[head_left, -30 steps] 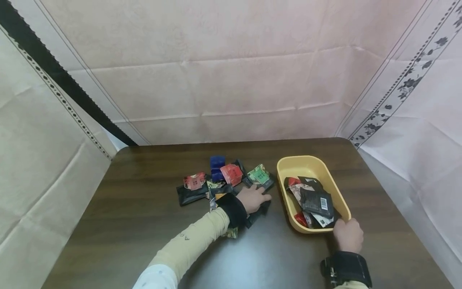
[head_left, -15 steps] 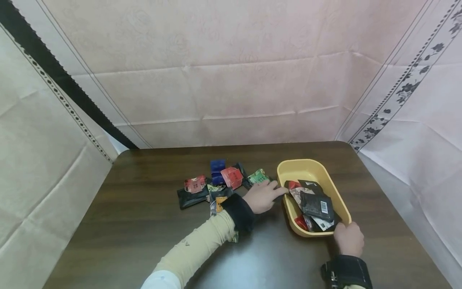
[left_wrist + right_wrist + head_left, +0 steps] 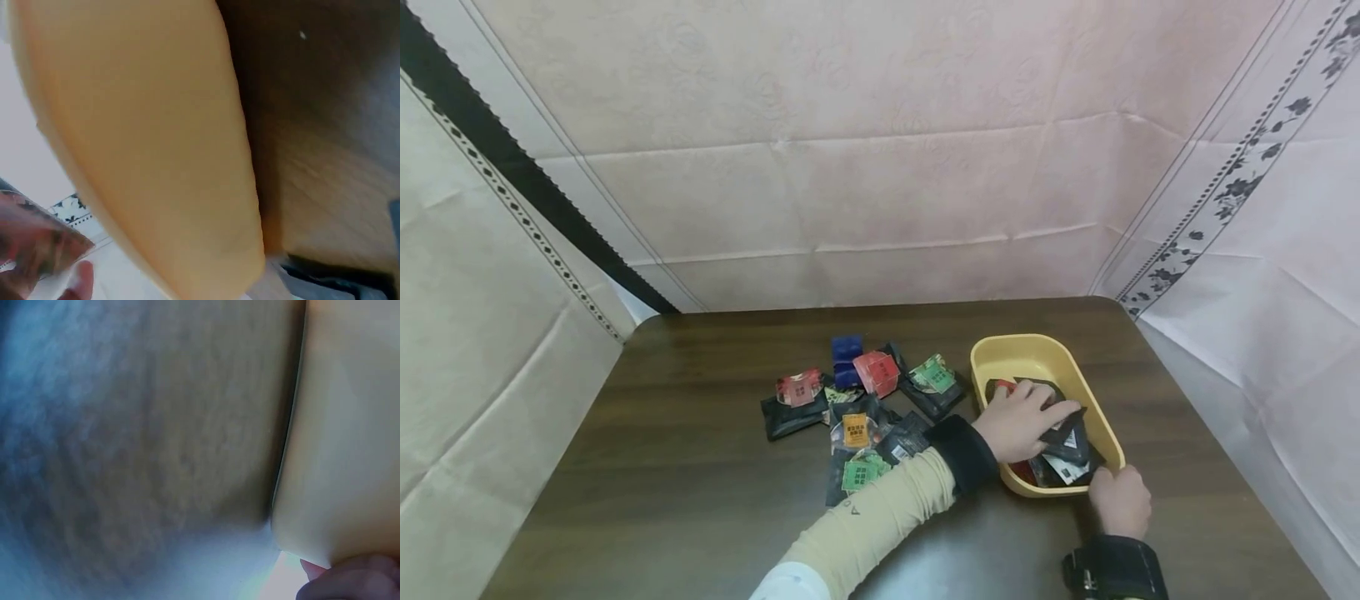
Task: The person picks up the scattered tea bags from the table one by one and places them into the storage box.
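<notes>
My left hand (image 3: 1022, 421) is over the yellow plastic tub (image 3: 1108, 408), its fingers around a small dark packet (image 3: 1063, 427). In the left wrist view that packet (image 3: 47, 240) is blurred, with reddish and greenish print, and the thumb (image 3: 81, 281) lies beside it. Several packets lie inside the tub, partly hidden by the hand, one with a white label (image 3: 1066, 471). My right hand (image 3: 1120, 500) grips the tub's near right corner; its curled fingers (image 3: 356, 578) show at the rim in the right wrist view.
Left of the tub lies a loose pile of packets: a green-labelled one (image 3: 934, 379), a red one (image 3: 877, 372), a blue one (image 3: 847, 360), a black one with a red label (image 3: 797, 400) and an orange-labelled one (image 3: 855, 429). The brown table (image 3: 700, 500) meets hanging cloth behind.
My left hand has moved right from the pile to over the tub, carrying a dark packet. The right hand has stayed at the tub's corner.
</notes>
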Demonstrator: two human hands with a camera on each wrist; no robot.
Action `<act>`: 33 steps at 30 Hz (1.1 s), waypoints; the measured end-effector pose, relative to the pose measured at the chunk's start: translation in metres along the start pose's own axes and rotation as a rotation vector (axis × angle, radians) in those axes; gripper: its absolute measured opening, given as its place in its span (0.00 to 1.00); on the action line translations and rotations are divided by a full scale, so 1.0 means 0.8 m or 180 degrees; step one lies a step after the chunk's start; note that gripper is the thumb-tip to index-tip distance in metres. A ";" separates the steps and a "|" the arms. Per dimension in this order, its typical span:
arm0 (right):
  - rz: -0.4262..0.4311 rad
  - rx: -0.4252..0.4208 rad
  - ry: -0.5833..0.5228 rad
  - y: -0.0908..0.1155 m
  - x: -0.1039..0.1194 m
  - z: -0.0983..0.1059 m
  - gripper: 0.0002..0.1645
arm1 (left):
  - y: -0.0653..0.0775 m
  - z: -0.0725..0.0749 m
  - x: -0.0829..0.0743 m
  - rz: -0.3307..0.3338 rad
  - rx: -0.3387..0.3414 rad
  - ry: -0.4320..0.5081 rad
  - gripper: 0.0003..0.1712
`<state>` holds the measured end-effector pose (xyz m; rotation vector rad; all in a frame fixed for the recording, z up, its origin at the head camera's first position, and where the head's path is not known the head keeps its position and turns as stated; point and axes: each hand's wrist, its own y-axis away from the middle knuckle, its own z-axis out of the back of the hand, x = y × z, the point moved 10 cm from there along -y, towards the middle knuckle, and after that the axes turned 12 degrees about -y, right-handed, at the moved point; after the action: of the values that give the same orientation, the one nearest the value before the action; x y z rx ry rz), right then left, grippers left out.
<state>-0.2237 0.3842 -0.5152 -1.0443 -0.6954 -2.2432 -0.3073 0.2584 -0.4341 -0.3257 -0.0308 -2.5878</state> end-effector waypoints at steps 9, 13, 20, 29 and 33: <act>-0.0007 -0.0013 -0.0020 0.002 0.005 0.000 0.25 | 0.005 -0.010 0.006 -0.0075 0.0013 0.0221 0.60; -0.0021 -0.0012 -0.0010 0.000 0.004 0.001 0.25 | 0.013 -0.002 0.026 -0.0036 -0.0229 0.0533 0.47; -0.0034 -0.0093 -0.0028 0.001 -0.003 0.005 0.24 | 0.040 -0.005 0.094 0.0290 -0.0784 0.0679 0.32; 0.0113 -0.0066 0.0052 -0.001 0.000 0.004 0.23 | 0.050 -0.070 0.159 0.0941 -0.0282 0.0236 0.28; 0.0144 -0.0039 0.0085 -0.001 0.001 0.001 0.23 | 0.048 -0.099 0.175 0.1215 0.0026 0.0100 0.31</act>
<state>-0.2244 0.3855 -0.5145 -1.0238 -0.6412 -2.2211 -0.4219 0.1486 -0.4795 -0.2591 0.0297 -2.2132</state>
